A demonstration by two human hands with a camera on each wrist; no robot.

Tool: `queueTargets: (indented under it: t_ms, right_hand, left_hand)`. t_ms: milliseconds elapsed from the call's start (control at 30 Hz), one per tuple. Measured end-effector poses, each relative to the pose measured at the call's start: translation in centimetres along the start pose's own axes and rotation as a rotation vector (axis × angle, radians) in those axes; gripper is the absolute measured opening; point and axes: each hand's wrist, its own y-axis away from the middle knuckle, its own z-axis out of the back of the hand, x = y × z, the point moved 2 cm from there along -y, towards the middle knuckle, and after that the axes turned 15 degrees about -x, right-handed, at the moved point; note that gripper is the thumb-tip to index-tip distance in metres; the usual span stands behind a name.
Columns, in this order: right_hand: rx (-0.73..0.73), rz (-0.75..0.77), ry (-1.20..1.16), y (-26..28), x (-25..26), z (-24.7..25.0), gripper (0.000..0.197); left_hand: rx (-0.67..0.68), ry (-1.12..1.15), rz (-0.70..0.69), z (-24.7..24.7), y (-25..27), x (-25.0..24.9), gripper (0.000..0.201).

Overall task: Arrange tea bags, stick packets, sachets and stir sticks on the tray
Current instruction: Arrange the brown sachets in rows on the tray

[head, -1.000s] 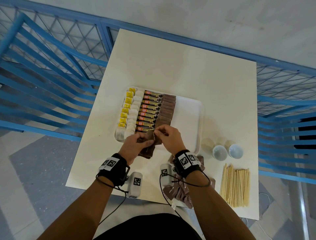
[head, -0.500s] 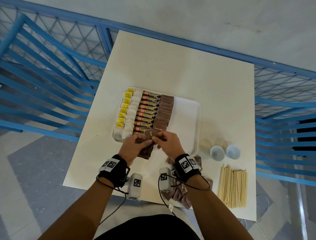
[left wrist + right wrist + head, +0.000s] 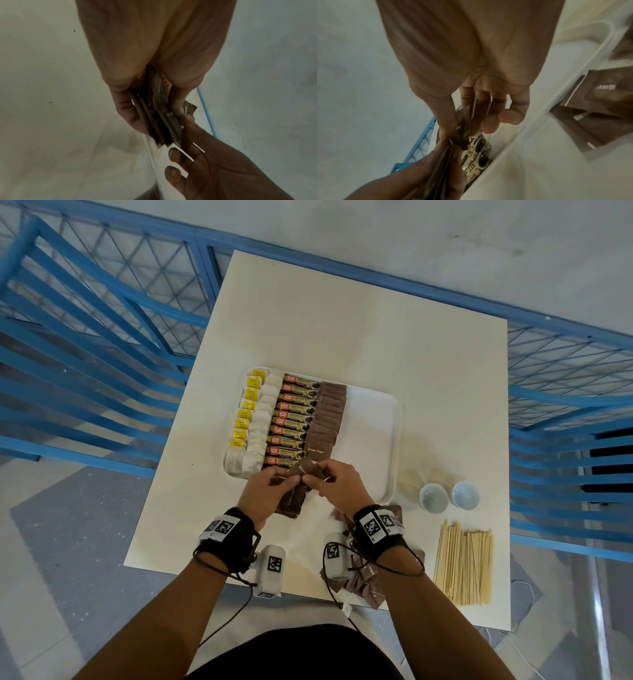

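A white tray [image 3: 394, 440] holds a column of tea bags [image 3: 260, 422], a column of stick packets [image 3: 294, 419] and a column of brown sugar sachets [image 3: 329, 416]. Its right half is bare. At the tray's near edge my left hand [image 3: 291, 479] grips a stack of brown sachets [image 3: 291, 501]. My right hand [image 3: 315, 481] pinches the top sachet [image 3: 303, 469] of that stack. In the left wrist view the stack [image 3: 161, 121] sits fanned in my left hand [image 3: 154, 108]. The right wrist view shows my right hand [image 3: 458, 134] pinching the sachet [image 3: 464, 117] between thumb and forefinger.
Stir sticks [image 3: 464, 565] lie in a bundle at the table's near right. Two small white cups [image 3: 433, 498] stand right of the tray. Loose brown sachets [image 3: 366, 580] lie under my right wrist. A blue railing [image 3: 85, 337] runs round the table [image 3: 342, 320].
Both hands stay together at the tray's near edge. My right fingers have shifted on the top sachet, drawing it a little off the stack.
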Motion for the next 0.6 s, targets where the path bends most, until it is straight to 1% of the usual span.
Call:
queueTargets:
  t_ms: [67,133,200,267,300,367,467,533,600]
  right_hand:
    - [-0.01,-0.039,-0.038,0.1,0.1,-0.1,0.017]
    - [-0.052,-0.061,-0.056,-0.2,0.1,-0.2,0.013]
    - [-0.147,-0.078,-0.05,-0.7,0.1,0.1,0.004]
    - [-0.253,-0.092,0.002,-1.6,-0.2,0.7,0.002]
    - [-0.283,-0.088,0.052,-2.0,-0.2,0.9,0.005]
    - [-0.294,-0.07,0.156,-2.6,-0.2,1.2,0.014]
    - [-0.277,-0.059,0.236,-3.0,-0.3,0.8,0.017]
    - [-0.292,-0.058,0.237,-3.0,-0.3,0.4,0.015]
    - [-0.327,-0.078,0.18,-2.9,-0.3,0.2,0.012]
  left_hand:
    - [0.003,0.01,0.014,0.1,-0.1,-0.1,0.017]
    - [0.015,0.017,0.034,0.2,-0.1,-0.1,0.011]
    - [0.032,0.017,0.055,0.4,-0.1,-0.1,0.006]
    - [0.047,0.029,0.084,0.7,-0.1,-0.1,0.006]
    - [0.052,0.035,0.098,1.0,-0.1,-0.1,0.007]
    - [0.056,0.033,0.12,1.4,-0.1,-0.1,0.011]
    - [0.053,0.027,0.153,1.9,-0.1,-0.1,0.01]
    - [0.045,0.025,0.166,2.3,-0.2,-0.1,0.008]
    - [0.04,0.028,0.172,2.5,-0.2,0.0,0.008]
